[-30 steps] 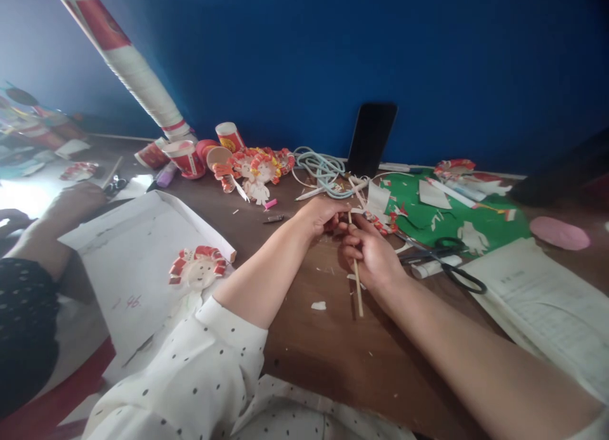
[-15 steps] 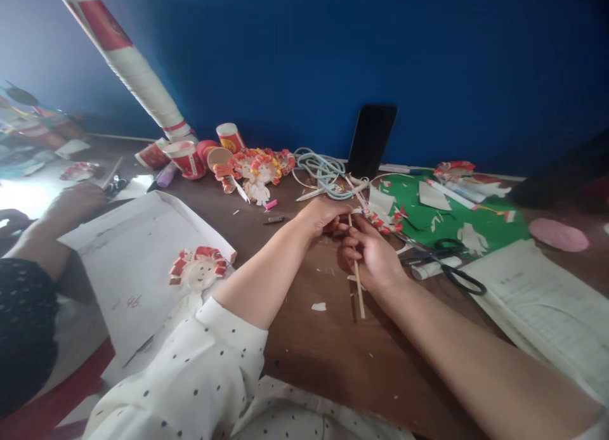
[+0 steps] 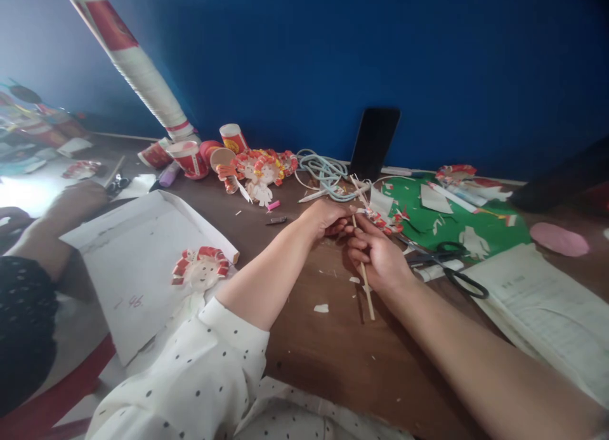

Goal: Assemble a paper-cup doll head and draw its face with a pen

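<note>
Both my hands meet over the brown table, around the top of a thin wooden stick. My right hand is closed on the stick, which slants down toward me below its fingers. Beside it, my left hand is closed in a pinch at the stick's upper end. A small white paper strip shows between the fingertips there; its far part is hidden. Just beyond my hands lies a red-and-white paper piece. Black-handled scissors rest to the right of my right hand.
A black phone leans on the blue wall behind a coiled cable. Paper cups and paper dolls stand left of it. A green sheet holds scraps. Another person's hand rests at far left.
The lower end of the stick has swung slightly to the right. My hands stay together at its top, and the view has shifted a little.
</note>
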A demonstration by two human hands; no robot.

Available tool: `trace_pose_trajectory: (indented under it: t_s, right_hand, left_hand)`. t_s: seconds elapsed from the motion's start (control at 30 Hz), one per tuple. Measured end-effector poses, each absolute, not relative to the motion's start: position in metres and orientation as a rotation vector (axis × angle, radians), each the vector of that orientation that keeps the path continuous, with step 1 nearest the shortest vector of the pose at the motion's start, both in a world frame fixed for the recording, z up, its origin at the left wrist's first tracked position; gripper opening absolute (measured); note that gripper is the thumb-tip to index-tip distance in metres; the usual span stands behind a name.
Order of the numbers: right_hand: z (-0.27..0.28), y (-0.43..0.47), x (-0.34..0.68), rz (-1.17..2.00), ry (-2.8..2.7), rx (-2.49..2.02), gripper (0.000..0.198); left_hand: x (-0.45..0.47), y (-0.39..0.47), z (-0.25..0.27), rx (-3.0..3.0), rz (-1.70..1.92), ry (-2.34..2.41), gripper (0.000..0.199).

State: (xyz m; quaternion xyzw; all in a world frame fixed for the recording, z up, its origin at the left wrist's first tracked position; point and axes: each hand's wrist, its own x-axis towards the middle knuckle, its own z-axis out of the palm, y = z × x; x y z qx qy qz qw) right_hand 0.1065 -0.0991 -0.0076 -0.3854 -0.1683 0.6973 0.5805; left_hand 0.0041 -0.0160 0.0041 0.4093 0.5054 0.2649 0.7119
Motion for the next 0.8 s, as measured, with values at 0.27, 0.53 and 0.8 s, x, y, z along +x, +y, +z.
trace_pose_trajectory:
  t_s: [0.27,0.53,0.8]
  right_hand:
    - [-0.0070,-0.0998,0.1045,1.560,-0.569,-0.995,0.032]
    - [-0.0096,-0.1007,0.0975,1.397,-0.703,-1.156,0.033]
    - [-0.0093,-0.0993,0.0979,1.416,-0.696,-1.162,0.031]
  left_hand:
    - [0.0030,-0.0189,0.0089,0.893,0.577,1.086,0.026]
    - [0.0089,-0.0177,0.0021,0.926,0.605,1.171,0.033]
    - [0.0115,-0.0215,0.0051,0.990,0.660,1.210,0.037]
